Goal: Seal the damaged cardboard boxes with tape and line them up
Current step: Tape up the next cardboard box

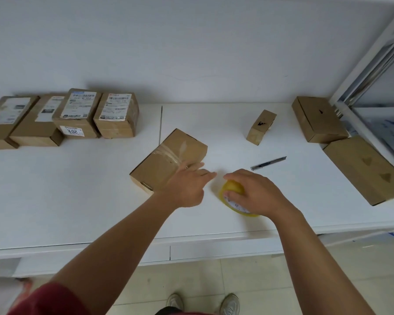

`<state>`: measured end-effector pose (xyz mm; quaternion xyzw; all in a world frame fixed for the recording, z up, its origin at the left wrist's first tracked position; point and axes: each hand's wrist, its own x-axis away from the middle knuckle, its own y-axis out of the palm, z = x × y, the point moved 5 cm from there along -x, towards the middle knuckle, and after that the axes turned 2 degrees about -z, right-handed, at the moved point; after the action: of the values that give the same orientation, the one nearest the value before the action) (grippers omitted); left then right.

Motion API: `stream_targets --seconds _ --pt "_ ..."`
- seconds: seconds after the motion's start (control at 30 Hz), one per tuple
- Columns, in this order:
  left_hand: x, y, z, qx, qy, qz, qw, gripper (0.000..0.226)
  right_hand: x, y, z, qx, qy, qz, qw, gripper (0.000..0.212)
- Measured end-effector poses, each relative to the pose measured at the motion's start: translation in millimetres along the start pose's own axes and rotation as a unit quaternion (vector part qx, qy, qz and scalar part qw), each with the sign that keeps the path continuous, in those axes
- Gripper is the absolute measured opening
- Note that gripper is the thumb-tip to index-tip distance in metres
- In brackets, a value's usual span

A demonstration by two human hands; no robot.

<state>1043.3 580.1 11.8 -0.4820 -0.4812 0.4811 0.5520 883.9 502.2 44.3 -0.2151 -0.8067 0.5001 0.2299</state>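
A cardboard box [168, 155] with clear tape across its top lies at an angle in the middle of the white table [77, 196]. My left hand [187, 185] rests flat on the box's near right corner, fingers straight. Just to its right, my right hand [253, 192] grips a yellow roll of tape [232, 189] that sits on the table. A row of several sealed boxes with shipping labels [77, 114] stands at the back left. Three boxes with torn holes lie at the right: a small one [261, 127], a medium one [319, 119] and a large one [364, 169].
A grey utility knife [268, 163] lies on the table between the tape and the small box. A white metal shelf frame [373, 64] stands at the far right. A white wall runs behind the table. My shoes show on the tiled floor below the table's front edge.
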Motion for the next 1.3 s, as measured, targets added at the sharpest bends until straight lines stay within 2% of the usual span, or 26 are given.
stream_targets --seconds 0.13,0.2,0.3,0.43,0.73,0.8,0.87,0.9,0.93,0.97,1.07,1.2,1.3 --pt "-21.8 -1.6 -5.4 0.129 -0.104 -0.09 0.982 0.037 -1.3 -0.3 2.8 -0.019 0.001 0.004 1.0 0.049" --pt "-32.8 -2.3 -8.7 0.142 -0.132 -0.115 0.974 0.034 -0.3 -0.9 4.7 -0.024 0.003 0.003 1.0 0.052" --pt "-41.1 2.8 -14.1 0.154 -0.144 -0.13 0.969 0.018 3.4 -2.5 12.1 -0.028 0.016 0.001 0.999 0.057" --pt "-39.9 5.2 -21.3 0.25 -0.171 -0.081 0.95 0.019 7.4 -5.1 18.9 -0.048 0.026 -0.001 0.998 0.058" --pt "-41.2 2.0 -18.7 0.223 -0.165 -0.065 0.959 0.026 3.8 -6.9 14.6 -0.023 0.022 -0.016 0.999 0.055" --pt "-36.2 -6.1 -18.2 0.252 -0.142 0.027 0.957 0.013 2.9 -8.0 15.1 -0.013 0.031 -0.021 0.999 0.057" --pt "-22.9 -14.1 -22.6 0.219 -0.11 0.177 0.953 0.023 4.3 -8.1 18.0 -0.013 0.036 -0.023 0.999 0.058" --pt "-16.2 -13.1 -25.2 0.175 -0.107 0.206 0.957 0.031 5.5 -7.6 19.9 -0.016 0.035 -0.021 0.999 0.058" --pt "-10.5 -7.6 -28.2 0.134 -0.125 0.19 0.965 0.041 6.8 -7.2 21.2 -0.019 0.033 -0.019 0.999 0.057" --pt "-6.0 0.9 -32.1 0.103 -0.16 0.144 0.971 0.049 8.0 -6.7 21.7 -0.021 0.029 -0.019 0.999 0.056" --pt "-5.4 19.6 -42.3 0.052 -0.234 0.03 0.97 0.06 9.7 -5.4 20.4 -0.025 0.017 -0.023 0.999 0.056" --pt "-11.8 13.9 -46.8 0.068 -0.214 0.025 0.974 0.067 9.2 -8.5 22.0 -0.039 0.014 -0.024 0.999 0.056" --pt "-0.9 15.0 -55.1 0.071 -0.286 0.065 0.953 0.09 9.2 -12.6 22.7 -0.039 0.005 -0.019 0.999 0.057"
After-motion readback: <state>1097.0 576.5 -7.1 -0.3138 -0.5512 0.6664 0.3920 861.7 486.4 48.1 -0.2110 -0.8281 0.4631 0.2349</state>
